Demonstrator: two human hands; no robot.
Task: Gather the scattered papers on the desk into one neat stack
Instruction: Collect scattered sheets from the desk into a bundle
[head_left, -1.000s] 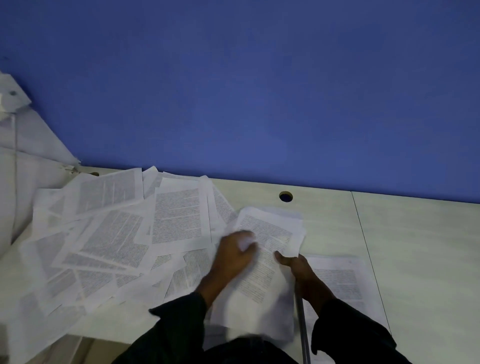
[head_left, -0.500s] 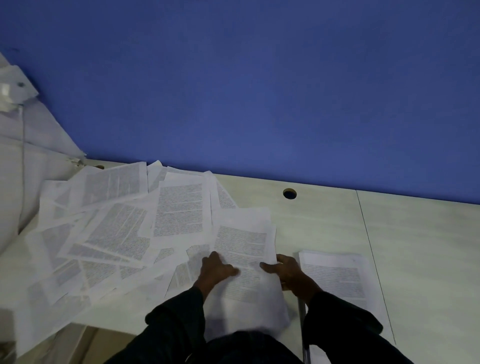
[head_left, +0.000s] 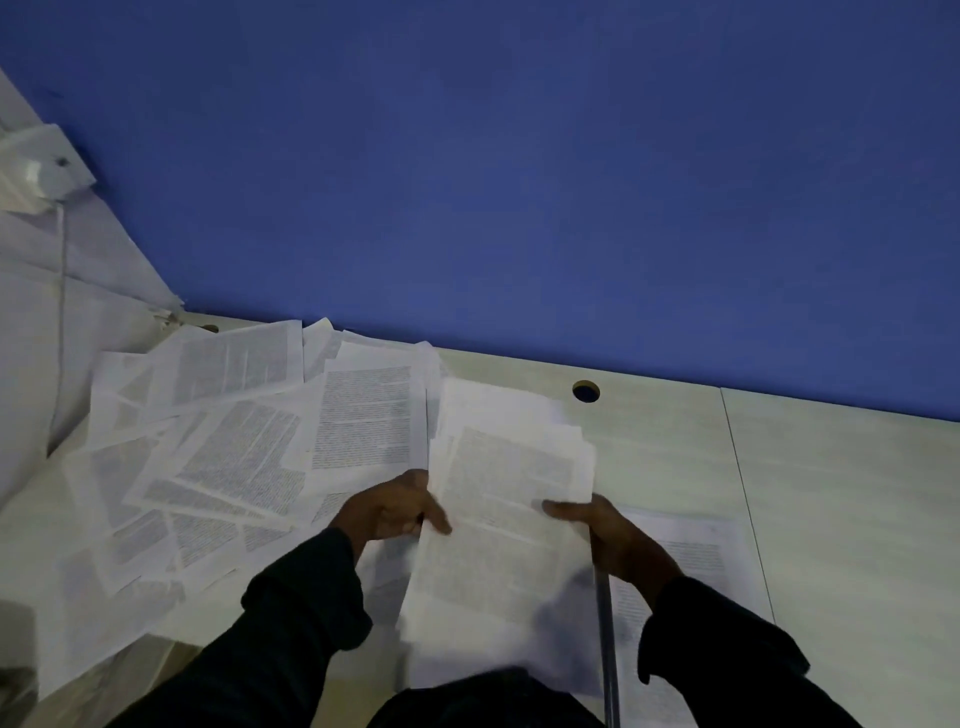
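Note:
A bundle of printed sheets (head_left: 506, 509) is held between both hands over the near middle of the pale desk (head_left: 831, 493), its top edges uneven. My left hand (head_left: 395, 512) pinches the bundle's left edge with the thumb on top. My right hand (head_left: 602, 530) grips its right edge. Many scattered printed papers (head_left: 234, 452) overlap one another on the left half of the desk, some hanging over the near edge. A separate flat sheet or small pile (head_left: 696, 561) lies on the desk to the right, partly under my right arm.
A blue wall (head_left: 519, 182) backs the desk. A round cable hole (head_left: 586, 391) sits at the desk's far edge. A seam (head_left: 737, 493) splits the desktop. A white partition with a small box and cable (head_left: 36, 171) stands at far left. A thin metal bar (head_left: 605, 634) runs beneath my right wrist.
Both hands shifted from pressing sheets flat on the desk to gripping the bundle by its two sides. The bundle has grown and turned more upright.

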